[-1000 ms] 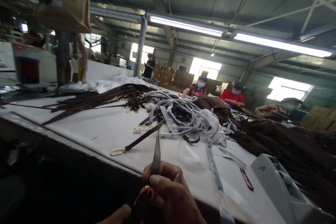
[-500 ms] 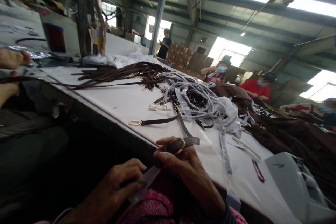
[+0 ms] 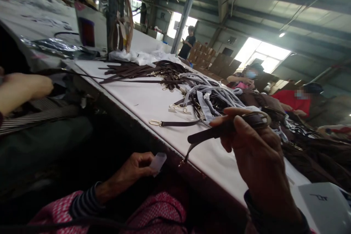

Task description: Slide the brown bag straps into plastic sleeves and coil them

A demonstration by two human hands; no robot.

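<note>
My right hand (image 3: 252, 142) is raised over the table edge, closed around a dark brown buckled strap (image 3: 204, 134). The strap's rounded end sticks out to the left, and a thinner length hangs below it with a small metal piece. Lower down, off the table, my left hand (image 3: 134, 168) pinches a small translucent plastic piece (image 3: 158, 163) between thumb and fingers. On the table lies another dark strap (image 3: 179, 124) with an oval gold-coloured clip (image 3: 155, 122), left of my right hand.
A pile of brown straps (image 3: 134, 71) and a tangle of grey wrapped cords (image 3: 216, 91) cover the table (image 3: 131, 102). At right stand a grey-white machine (image 3: 319, 204) and heaped brown fabric (image 3: 315, 153). Another person's hand (image 3: 30, 86) shows at left; people are across the table.
My right hand has lifted up and right with the strap. My left hand has separated from it, holding the plastic piece. The view has shifted, and the neighbour's hand has moved.
</note>
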